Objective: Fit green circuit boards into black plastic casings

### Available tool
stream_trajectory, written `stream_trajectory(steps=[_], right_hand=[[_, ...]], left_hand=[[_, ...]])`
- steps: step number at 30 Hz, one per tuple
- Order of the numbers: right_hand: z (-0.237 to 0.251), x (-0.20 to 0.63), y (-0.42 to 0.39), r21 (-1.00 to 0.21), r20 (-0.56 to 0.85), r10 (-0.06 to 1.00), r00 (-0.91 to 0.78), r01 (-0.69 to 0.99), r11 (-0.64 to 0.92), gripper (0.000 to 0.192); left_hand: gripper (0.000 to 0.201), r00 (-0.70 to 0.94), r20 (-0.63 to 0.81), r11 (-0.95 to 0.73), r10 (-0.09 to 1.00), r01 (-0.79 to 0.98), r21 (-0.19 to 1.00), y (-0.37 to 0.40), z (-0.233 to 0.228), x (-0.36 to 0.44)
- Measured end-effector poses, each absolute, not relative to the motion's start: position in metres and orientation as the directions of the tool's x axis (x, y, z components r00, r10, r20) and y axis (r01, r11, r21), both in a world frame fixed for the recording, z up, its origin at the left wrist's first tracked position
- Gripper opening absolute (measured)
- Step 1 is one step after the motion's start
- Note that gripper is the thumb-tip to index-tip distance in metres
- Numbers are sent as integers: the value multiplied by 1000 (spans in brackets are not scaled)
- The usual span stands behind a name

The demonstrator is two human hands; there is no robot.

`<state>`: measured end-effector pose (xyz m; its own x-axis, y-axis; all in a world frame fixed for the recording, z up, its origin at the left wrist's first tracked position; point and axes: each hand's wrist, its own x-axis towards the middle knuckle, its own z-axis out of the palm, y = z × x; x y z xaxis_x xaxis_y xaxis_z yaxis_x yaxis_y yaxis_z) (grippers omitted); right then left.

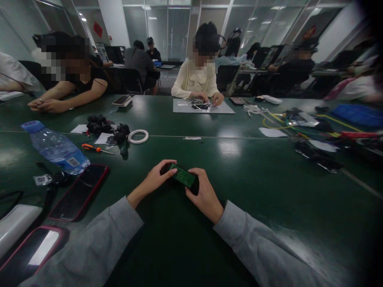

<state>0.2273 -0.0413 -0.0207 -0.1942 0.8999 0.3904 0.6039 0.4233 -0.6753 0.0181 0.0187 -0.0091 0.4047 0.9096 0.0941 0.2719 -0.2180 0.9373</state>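
A small black part with a green circuit board [183,176] on top lies low over the dark green table [245,171], just in front of me. My left hand [155,177] grips its left end with the fingertips. My right hand [202,194] clasps its right end, thumb on the board's edge. Both my sleeves are grey.
At my left lie a water bottle [56,148] on its side, a red-cased phone [80,192], an orange-handled screwdriver [95,148], a tape roll [138,136] and black parts [103,126]. Cables and parts [311,131] crowd the right. People sit across the table; one works over a grey mat [221,108].
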Motion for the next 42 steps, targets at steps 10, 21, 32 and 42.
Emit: stream_trajectory(steps=[10,21,32,42], right_hand=[[-15,226,-43,-738,346,909,-231,532,416,56],[-13,226,-42,-729,314,912,-265,548,410,59],[-14,226,-42,-730,314,911,-269,545,413,61],[-12,227,-42,-753,280,926,-254,540,376,60]], left_hand=[[44,453,71,-167,889,175,970,18,-1,16],[42,471,66,-145,880,134,980,18,5,16],[42,467,74,-148,881,124,981,20,-1,14],[42,451,72,-173,890,186,967,20,3,14]])
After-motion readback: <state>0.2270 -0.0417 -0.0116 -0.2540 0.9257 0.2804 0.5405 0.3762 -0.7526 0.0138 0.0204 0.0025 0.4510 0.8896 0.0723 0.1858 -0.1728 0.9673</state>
